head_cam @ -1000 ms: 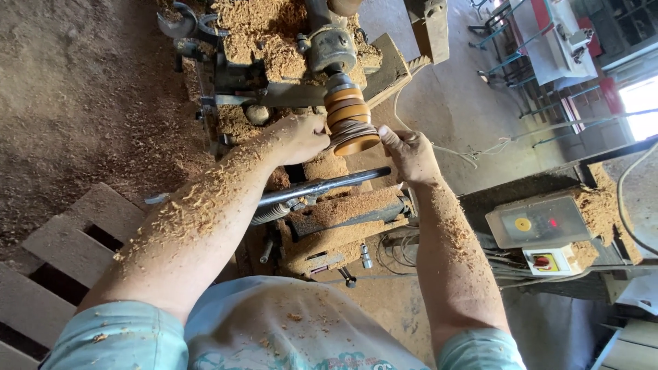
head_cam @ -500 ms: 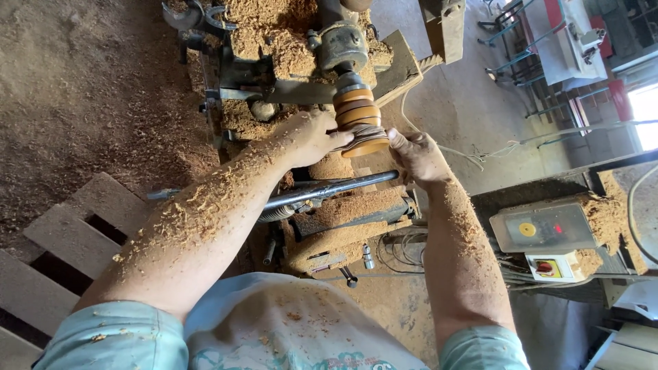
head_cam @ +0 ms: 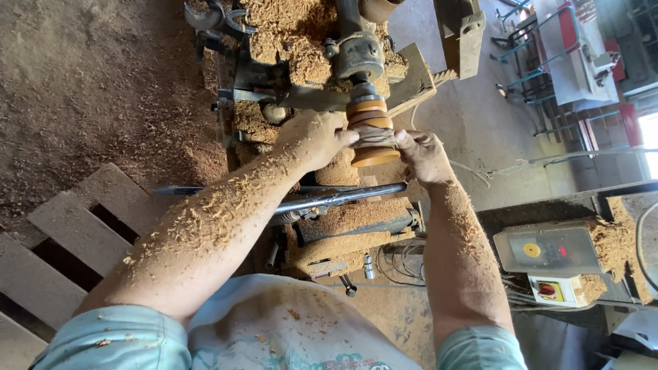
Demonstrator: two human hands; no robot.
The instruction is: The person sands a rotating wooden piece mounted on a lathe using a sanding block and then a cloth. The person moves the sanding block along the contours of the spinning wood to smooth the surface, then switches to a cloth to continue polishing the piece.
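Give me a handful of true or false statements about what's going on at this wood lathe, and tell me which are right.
1. Both hands press a strip of sandpaper around the wooden workpiece. True: the left hand and right hand hold it from either side.
2. The forearms are clean. False: wood shavings cover both.
3. A long metal bar lies across below the hands. True.
4. The control box with a yellow dial sits left of the left arm. False: it is to the right, past the right arm.
5. A wooden pallet lies on the floor at the left. True.
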